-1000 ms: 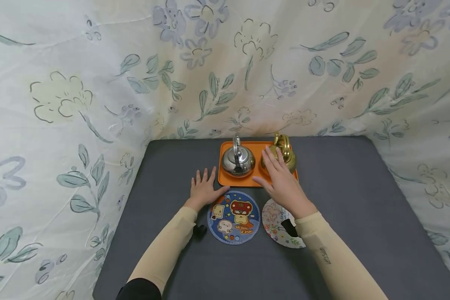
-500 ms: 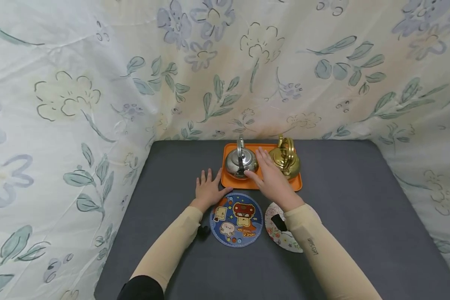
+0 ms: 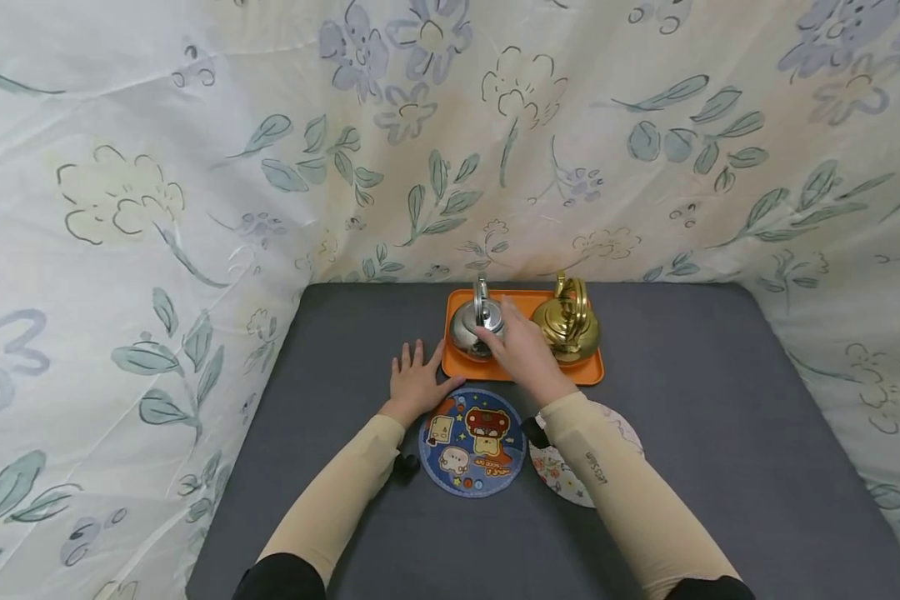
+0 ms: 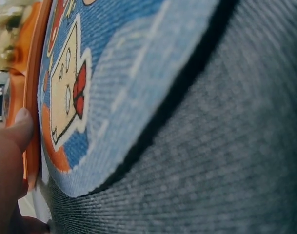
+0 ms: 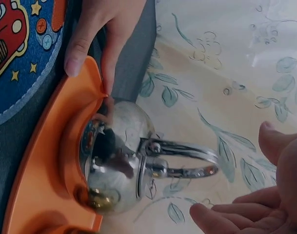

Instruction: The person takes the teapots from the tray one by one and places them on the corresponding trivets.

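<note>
My right hand [image 3: 525, 354] is over the orange tray [image 3: 465, 367], beside the handle of a shiny silver kettle [image 3: 462, 331]. In the right wrist view, a gap shows between this hand [image 5: 289, 180], its fingers spread and slightly bent, and the kettle's handle [image 5: 187, 156]. A gold kettle [image 3: 562, 329] sits on the tray's right half. My left hand [image 3: 412, 390] lies with spread fingers at the tray's near left corner. Its thumb [image 4: 21, 127] touches the tray's edge in the left wrist view.
A round blue mat [image 3: 453, 479] with cartoon figures lies just in front of the tray. To its right is a round floral mat [image 3: 566, 483], partly covered by my right forearm. Floral cloth [image 3: 517, 200] hangs behind and beside the grey table [image 3: 720, 433].
My right hand has moved left, from in front of the gold kettle to beside the silver kettle's handle. Both kettles stay on the tray, and my left hand keeps its place at the corner.
</note>
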### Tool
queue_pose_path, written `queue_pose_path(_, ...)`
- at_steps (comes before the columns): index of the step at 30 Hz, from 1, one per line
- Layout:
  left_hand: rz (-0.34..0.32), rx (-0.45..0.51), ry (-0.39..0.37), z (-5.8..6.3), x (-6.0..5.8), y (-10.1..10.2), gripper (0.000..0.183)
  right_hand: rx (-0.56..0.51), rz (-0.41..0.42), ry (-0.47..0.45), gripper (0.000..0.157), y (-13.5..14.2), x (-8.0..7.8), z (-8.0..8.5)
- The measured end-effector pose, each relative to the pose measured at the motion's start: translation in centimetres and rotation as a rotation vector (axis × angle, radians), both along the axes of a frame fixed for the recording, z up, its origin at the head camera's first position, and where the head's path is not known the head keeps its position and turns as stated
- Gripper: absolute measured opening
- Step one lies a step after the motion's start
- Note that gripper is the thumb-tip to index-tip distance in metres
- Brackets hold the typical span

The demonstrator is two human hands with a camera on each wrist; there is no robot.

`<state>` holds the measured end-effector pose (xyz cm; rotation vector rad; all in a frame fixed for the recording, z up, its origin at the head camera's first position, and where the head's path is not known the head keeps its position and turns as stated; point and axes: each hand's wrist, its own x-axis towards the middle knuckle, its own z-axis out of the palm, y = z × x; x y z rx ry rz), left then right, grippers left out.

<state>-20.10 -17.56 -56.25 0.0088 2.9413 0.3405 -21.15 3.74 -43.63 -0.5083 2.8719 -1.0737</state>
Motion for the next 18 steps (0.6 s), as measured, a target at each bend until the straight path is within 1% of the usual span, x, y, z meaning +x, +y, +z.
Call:
queue_pose_path(4,0.008,-0.017,0.000,0.2,0.3,0.1,0.091,-0.014,-0.019,0.020,0.081,-1.0,-0.7,0.1)
queue_pose_path(9,0.019,-0.030,-0.015,0.4,0.5,-0.1,0.089,-0.023,-0.061,0.012,0.081,-2.5,-1.9,0.1)
queue_pose_path(13,0.013,-0.033,-0.025,0.3,0.5,0.2,0.090,-0.008,-0.094,0.018,0.080,-2.8,-2.7,-0.5)
queue_pose_path(18,0.015,-0.026,-0.013,0.4,0.3,0.4,0.088,-0.023,-0.120,0.055,0.077,-3.3,-3.3,-1.3)
